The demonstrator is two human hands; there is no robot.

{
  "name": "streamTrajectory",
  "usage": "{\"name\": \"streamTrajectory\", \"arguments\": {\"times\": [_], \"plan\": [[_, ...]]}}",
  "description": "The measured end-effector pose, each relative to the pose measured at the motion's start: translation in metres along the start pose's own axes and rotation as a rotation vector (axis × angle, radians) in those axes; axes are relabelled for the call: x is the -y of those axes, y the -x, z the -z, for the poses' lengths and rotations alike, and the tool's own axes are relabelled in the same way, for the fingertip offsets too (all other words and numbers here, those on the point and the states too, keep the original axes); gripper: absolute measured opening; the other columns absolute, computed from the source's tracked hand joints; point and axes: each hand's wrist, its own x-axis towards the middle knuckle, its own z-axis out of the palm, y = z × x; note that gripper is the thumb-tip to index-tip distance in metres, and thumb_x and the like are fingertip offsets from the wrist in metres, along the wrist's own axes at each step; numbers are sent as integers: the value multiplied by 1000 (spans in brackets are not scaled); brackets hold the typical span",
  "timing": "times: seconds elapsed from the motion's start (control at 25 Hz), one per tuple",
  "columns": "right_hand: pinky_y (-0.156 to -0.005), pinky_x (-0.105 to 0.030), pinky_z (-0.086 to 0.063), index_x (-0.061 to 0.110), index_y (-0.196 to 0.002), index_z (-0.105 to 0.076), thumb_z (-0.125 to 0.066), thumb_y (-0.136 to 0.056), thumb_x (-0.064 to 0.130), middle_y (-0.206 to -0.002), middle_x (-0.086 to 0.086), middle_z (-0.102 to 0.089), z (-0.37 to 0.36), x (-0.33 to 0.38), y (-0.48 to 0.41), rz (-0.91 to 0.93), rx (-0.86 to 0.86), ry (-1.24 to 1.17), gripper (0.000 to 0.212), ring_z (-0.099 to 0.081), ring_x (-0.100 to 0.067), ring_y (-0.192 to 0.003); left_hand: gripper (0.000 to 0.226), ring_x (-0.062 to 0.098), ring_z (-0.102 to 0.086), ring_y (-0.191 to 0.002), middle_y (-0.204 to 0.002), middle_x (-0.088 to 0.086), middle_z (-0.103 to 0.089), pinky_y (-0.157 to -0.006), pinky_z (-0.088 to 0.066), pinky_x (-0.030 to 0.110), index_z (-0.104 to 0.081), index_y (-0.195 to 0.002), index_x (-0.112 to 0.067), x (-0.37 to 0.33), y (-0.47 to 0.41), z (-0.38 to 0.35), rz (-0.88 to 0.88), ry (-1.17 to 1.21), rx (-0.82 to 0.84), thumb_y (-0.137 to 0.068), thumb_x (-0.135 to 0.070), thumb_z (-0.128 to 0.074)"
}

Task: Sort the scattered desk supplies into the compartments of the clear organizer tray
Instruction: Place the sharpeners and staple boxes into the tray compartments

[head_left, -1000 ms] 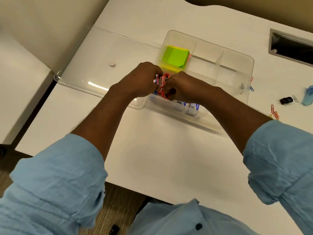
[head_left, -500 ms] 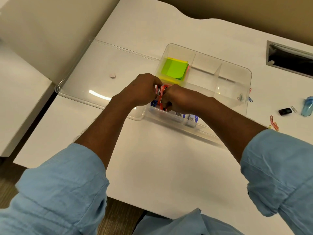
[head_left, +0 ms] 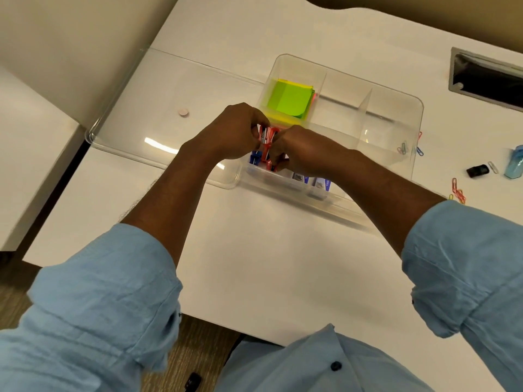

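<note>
The clear organizer tray (head_left: 407,108) lies on the white desk. Green sticky notes (head_left: 290,100) fill its back left compartment. Over the front left compartment my left hand (head_left: 232,131) and my right hand (head_left: 305,149) meet, both pinching small red sharpeners (head_left: 266,135). A blue sharpener (head_left: 255,159) and blue-and-white staple boxes (head_left: 321,183) sit in the front row beneath my hands. A few paper clips (head_left: 403,148) lie in the right compartment. My fingertips are mostly hidden behind the knuckles.
The tray's clear lid (head_left: 147,114) lies to the left, partly over the desk edge. On the desk to the right are loose coloured paper clips (head_left: 457,189), a black binder clip (head_left: 477,170), a light blue item (head_left: 515,164) and a cable port (head_left: 486,80).
My hands stay together over the front left compartment, still working the red sharpeners. The camera view has shifted slightly; nothing else has moved.
</note>
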Motion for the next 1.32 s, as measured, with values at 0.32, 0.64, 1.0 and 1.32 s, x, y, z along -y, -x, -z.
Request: {"name": "streamTrajectory", "arguments": {"times": [0.32,0.64,1.0,1.32], "plan": [[-78,-36,-54,5,-91,-72,-66,-82,1,-92,-11,-70,8,-10,2,72,-11,106,12,-66,-24,-81,42,7,-50,-68,-97,9,-70,-70,-36,17,-65,-117,-15,3,6,3,-9,-1,-23,-77,-6,-72],[-73,-32,-51,7,-103,-67,-63,-85,7,-97,-13,-67,-4,-5,-6,54,13,91,18,-64,-27,-82,41,11,-51,-75,-101,10,-69,-72,-36,19,-65,-116,-15,-1,8,7,-10,-3,-49,-76,-5,-72],[-74,-43,-53,4,-104,-67,-61,-81,-5,-97,-18,-64,2,-10,-10,35,-53,173,25,-62,-33,-85,41,22,-61,-101,-111,11,-68,-81,-37,21,-64,-118,-12,1,7,10,12,-7,-74,-78,-11,-73],[-87,-41,-27,31,-118,-65,-57,-88,6,-110,-4,-51,-4,-14,4,-96,-50,336,40,-37,-30,-113,40,22,-60,-106,-115,11,-66,-83,-38,22,-65,-117,-11,2,3,10,22,-7,-94,-78,-14,-73]]}}
